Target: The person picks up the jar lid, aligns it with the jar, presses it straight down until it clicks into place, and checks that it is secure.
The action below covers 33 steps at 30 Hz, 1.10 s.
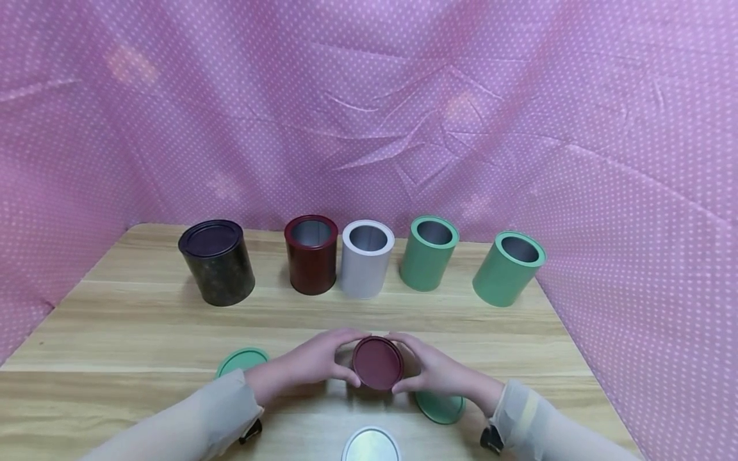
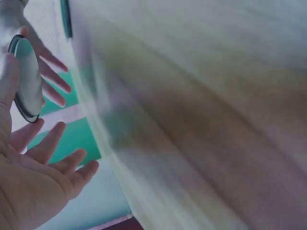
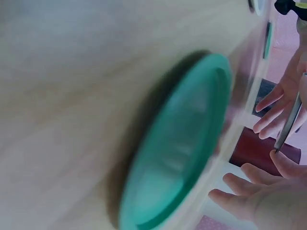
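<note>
**Both hands hold a dark red lid above the table**

Nearest the camera, a silver lid point(image 1: 371, 446) lies at the table point(image 1: 144, 333) edge. Just beyond it, the left hand point(image 1: 311, 362) and right hand point(image 1: 435, 371) grip the dark red lid point(image 1: 377, 363) between them, fingers curled round its rim. Green lids point(image 1: 242, 360) lie beside both wrists. Five tins stand behind, the dark red tin point(image 1: 311, 254) open.

**Three views, one shared lid**

The head camera looks forward and down over the wooden table point(image 1: 144, 307). Each wrist camera sits close above the tabletop, blurred, facing across toward the other hand. All three catch the dark red lid point(image 1: 377, 363) edge-on or whole.
</note>
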Each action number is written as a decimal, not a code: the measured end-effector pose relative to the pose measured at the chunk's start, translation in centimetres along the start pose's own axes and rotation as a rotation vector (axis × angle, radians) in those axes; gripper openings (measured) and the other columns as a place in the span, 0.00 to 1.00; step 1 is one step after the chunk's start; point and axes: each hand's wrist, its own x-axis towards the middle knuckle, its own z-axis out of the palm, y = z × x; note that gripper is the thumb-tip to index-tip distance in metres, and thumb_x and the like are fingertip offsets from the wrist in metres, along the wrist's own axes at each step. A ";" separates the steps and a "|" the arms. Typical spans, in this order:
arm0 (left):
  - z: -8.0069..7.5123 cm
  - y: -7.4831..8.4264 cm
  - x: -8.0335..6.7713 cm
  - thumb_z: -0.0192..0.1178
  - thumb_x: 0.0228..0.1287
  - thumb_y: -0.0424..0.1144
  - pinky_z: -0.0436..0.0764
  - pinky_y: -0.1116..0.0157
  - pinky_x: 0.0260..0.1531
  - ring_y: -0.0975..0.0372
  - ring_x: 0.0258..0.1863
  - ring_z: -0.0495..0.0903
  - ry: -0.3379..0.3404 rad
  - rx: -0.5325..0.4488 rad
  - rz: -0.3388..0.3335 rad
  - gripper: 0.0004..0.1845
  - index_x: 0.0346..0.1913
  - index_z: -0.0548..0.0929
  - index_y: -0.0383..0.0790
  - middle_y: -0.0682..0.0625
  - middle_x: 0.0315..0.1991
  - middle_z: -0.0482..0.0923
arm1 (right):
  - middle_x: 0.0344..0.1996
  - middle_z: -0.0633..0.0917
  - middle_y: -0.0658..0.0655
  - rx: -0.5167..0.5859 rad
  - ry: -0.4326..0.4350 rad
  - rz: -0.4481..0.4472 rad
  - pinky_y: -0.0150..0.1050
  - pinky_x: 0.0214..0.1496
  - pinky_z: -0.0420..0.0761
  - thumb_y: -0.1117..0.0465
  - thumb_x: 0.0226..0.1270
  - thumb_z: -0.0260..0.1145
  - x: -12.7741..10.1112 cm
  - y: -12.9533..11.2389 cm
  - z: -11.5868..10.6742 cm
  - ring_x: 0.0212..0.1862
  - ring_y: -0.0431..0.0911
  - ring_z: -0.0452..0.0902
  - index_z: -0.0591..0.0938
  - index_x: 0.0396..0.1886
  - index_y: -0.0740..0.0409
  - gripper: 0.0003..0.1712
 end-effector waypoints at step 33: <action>-7.9 3.2 -2.4 0.72 0.53 0.44 0.59 0.36 0.66 0.43 0.75 0.51 0.329 0.125 0.149 0.39 0.69 0.70 0.40 0.43 0.73 0.62 | 0.70 0.67 0.64 -0.082 0.301 -0.296 0.59 0.70 0.64 0.63 0.47 0.79 4.4 -6.9 -3.7 0.72 0.58 0.59 0.67 0.68 0.62 0.47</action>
